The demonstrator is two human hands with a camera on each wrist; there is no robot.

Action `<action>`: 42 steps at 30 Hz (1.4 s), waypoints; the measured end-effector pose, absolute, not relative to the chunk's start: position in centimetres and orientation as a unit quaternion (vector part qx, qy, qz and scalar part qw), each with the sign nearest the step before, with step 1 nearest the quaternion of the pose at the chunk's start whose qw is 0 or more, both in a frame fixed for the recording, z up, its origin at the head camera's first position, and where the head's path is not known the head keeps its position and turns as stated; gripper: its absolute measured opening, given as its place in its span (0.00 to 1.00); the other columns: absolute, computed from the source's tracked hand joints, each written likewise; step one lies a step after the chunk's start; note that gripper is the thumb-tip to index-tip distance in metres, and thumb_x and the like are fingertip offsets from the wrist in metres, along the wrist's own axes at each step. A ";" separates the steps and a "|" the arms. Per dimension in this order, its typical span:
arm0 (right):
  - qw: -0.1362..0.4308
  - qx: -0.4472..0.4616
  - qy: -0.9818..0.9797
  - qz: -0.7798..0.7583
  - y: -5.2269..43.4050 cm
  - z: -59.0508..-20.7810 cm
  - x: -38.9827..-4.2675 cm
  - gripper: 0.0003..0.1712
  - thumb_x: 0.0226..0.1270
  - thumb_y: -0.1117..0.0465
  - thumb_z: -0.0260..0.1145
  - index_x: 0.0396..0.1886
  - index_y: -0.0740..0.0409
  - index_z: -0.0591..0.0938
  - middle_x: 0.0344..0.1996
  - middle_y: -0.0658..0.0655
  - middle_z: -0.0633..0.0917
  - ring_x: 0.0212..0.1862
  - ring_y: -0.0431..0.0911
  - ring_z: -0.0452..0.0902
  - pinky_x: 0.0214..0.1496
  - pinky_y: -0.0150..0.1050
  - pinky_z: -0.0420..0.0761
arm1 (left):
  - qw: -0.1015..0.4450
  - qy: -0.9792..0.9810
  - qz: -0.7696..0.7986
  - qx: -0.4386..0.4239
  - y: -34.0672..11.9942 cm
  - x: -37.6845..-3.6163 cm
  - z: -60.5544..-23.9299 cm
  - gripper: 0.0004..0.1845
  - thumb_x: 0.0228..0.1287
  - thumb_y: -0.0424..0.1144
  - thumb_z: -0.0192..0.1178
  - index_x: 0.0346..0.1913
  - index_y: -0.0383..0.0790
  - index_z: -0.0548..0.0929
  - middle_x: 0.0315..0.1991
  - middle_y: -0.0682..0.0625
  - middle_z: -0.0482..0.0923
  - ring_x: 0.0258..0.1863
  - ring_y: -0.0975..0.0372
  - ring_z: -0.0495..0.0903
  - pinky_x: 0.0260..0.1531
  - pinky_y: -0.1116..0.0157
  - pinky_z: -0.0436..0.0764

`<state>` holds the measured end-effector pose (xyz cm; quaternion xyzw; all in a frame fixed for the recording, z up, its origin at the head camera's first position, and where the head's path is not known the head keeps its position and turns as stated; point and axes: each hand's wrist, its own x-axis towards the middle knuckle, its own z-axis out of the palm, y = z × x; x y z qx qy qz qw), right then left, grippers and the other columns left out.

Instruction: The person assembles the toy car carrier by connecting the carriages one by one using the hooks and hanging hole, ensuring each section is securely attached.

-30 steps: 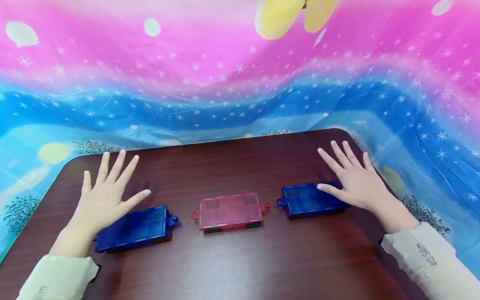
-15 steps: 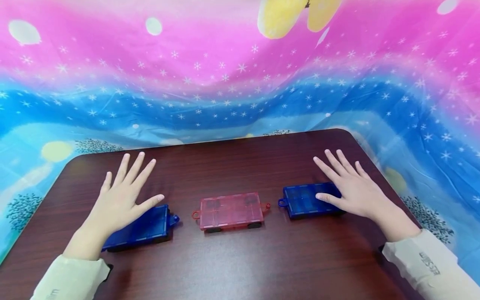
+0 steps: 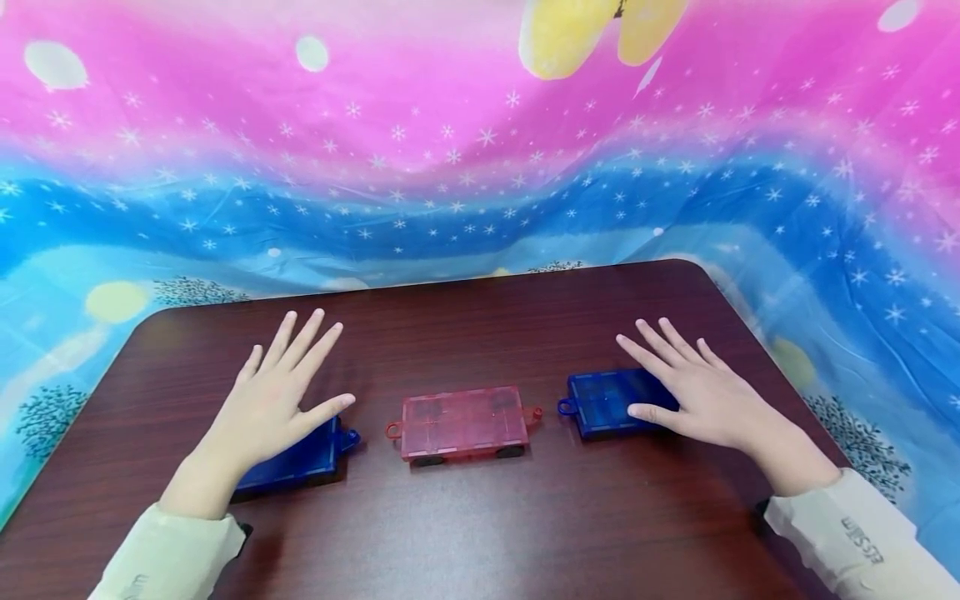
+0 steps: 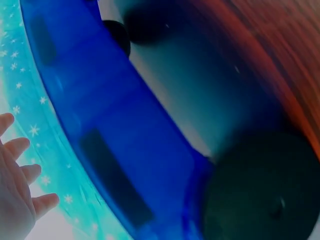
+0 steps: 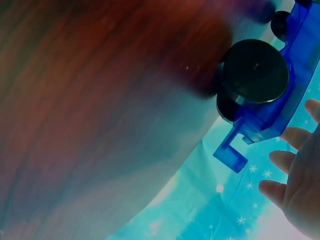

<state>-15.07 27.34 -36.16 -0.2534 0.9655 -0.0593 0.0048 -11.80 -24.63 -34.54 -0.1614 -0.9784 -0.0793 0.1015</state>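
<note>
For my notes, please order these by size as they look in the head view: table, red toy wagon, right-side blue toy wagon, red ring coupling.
1. Table
2. Red toy wagon and right-side blue toy wagon: unsure, the right hand hides part of the blue one
3. Red ring coupling

Left grip [image 3: 273, 408] spread over blue car [image 3: 309, 460]; red car [image 3: 465, 423] between; right grip [image 3: 701, 396] spread over second blue car [image 3: 603, 404].
</note>
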 end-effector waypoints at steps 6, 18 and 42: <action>0.020 -0.257 0.964 -0.069 27.2 -36.4 -14.9 0.48 0.58 0.31 0.55 0.73 0.32 0.44 0.74 0.47 0.41 0.74 0.46 0.28 0.69 0.62 0.39 | 0.094 -0.977 -0.091 -0.170 -23.8 -11.9 -34.7 0.44 0.57 0.68 0.51 0.72 0.65 0.43 0.74 0.59 0.35 0.74 0.58 0.31 0.62 0.36 0.50; 0.038 -0.269 0.958 -0.091 27.0 -37.1 -14.7 0.47 0.58 0.32 0.57 0.72 0.31 0.45 0.74 0.47 0.44 0.74 0.48 0.30 0.67 0.65 0.44 | 0.076 -0.971 -0.114 -0.194 -22.2 -12.3 -35.7 0.44 0.55 0.69 0.51 0.72 0.66 0.45 0.74 0.61 0.37 0.74 0.59 0.34 0.62 0.37 0.53; 0.065 -0.289 0.951 -0.088 27.0 -37.2 -14.8 0.53 0.50 0.29 0.61 0.73 0.35 0.49 0.72 0.54 0.53 0.74 0.56 0.40 0.63 0.68 0.52 | 0.022 -0.952 -0.135 -0.274 -18.4 -12.1 -36.7 0.44 0.54 0.71 0.50 0.72 0.60 0.51 0.71 0.58 0.54 0.72 0.58 0.51 0.64 0.49 0.62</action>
